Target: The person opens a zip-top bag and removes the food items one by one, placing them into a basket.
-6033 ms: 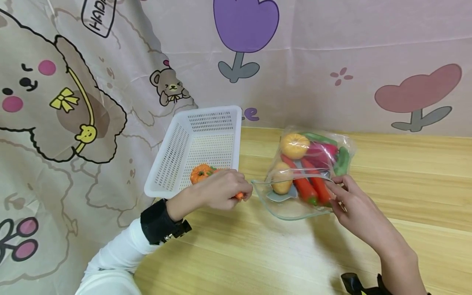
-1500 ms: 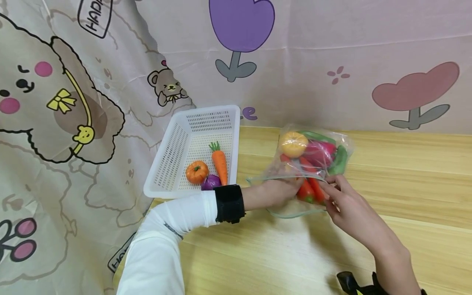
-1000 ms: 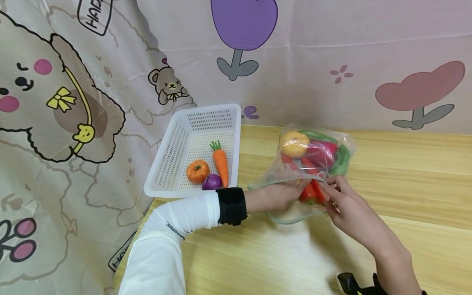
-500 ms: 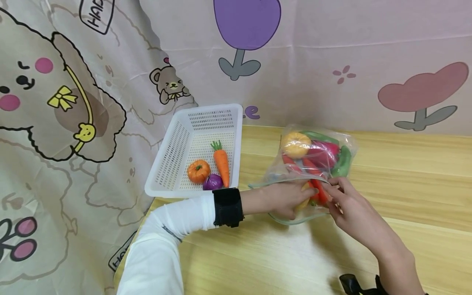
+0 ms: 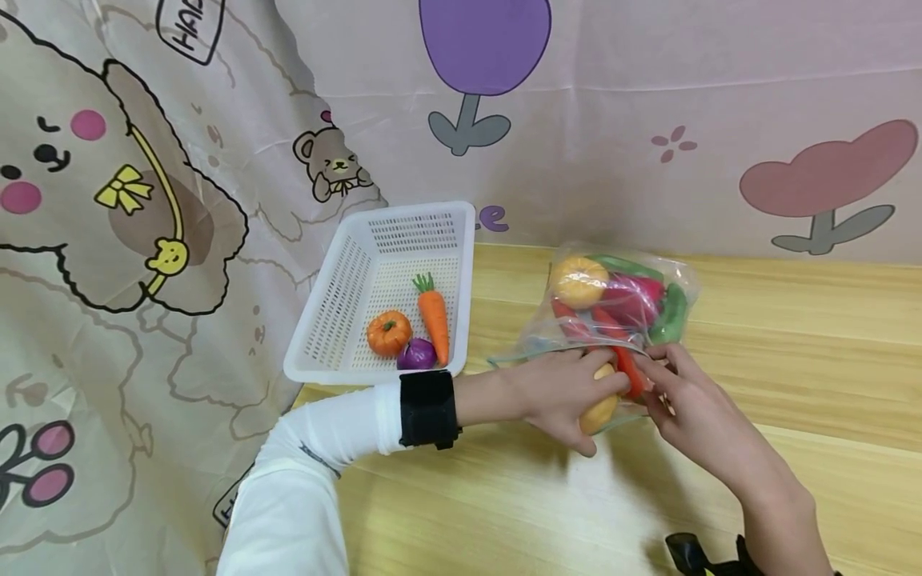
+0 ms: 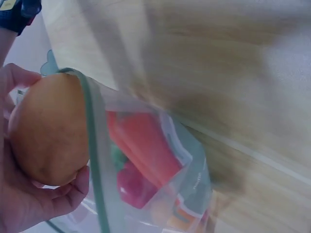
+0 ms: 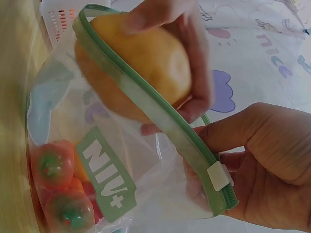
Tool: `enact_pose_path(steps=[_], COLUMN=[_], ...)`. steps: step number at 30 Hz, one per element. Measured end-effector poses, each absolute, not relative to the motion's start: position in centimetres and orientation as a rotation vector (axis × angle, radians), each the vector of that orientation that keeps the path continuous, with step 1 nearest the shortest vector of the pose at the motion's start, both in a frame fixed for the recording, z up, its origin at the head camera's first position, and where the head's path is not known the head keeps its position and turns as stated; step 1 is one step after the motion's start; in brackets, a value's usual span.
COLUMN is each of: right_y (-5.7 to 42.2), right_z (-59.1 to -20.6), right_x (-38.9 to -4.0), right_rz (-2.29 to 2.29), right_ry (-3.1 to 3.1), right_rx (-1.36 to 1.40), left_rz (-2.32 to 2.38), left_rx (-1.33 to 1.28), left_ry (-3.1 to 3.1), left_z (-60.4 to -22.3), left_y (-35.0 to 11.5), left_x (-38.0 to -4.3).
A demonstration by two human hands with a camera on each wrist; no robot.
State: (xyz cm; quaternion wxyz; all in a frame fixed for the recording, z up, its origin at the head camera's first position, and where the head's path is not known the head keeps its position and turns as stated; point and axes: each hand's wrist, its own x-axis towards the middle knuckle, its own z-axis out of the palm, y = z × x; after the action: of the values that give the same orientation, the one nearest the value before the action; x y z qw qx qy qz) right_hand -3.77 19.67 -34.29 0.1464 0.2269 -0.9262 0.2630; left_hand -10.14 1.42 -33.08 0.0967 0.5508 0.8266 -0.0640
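Observation:
At the mouth of a clear zip bag [image 5: 536, 332], my left hand [image 5: 558, 396] grips a yellow-brown potato [image 5: 598, 408]. In the left wrist view, thumb and fingers curl round the potato [image 6: 51, 128] beside the green zip strip [image 6: 92, 126]. My right hand [image 5: 709, 424] pinches the bag's edge close to the white slider [image 7: 219, 175], seen in the right wrist view. Still inside the bag are red peppers [image 5: 631, 374], a yellow pumpkin-like piece [image 5: 579, 282], a magenta vegetable [image 5: 634, 300] and green pieces [image 5: 671, 312]. My left hand partly covers the bag's opening.
Left of the bag stands a white perforated basket [image 5: 306, 372]. It holds an orange pumpkin [image 5: 389, 334], a purple onion [image 5: 417, 354] and a carrot [image 5: 433, 320]. A printed cloth [image 5: 605, 160] hangs behind the wooden table [image 5: 814, 344].
Six seconds ago my left hand held an orange piece by the basket; carrot and onion now lie there. It then reached into the bag and has brought the potato to its mouth. The right hand stays put.

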Motion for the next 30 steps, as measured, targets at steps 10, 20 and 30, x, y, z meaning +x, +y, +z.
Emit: enact_pose_path(steps=[10,20,30], right_y=[19.8,19.9,19.9], right_z=[-34.4,-34.5,-34.4], right_x=[-3.9,-3.9,-3.9], right_rz=[0.754,0.743,0.739], right_ry=[-2.647,-2.627,-2.638], right_rx=[0.660,0.674,0.665], left_rz=[-0.140,0.152,0.146], left_rx=[1.700,1.821,1.414], left_ry=[2.496,2.576,2.762], left_z=[-31.7,-30.3,-29.6], left_y=[-0.4,-3.4,-7.7], left_x=[-8.7,-8.4,-8.5])
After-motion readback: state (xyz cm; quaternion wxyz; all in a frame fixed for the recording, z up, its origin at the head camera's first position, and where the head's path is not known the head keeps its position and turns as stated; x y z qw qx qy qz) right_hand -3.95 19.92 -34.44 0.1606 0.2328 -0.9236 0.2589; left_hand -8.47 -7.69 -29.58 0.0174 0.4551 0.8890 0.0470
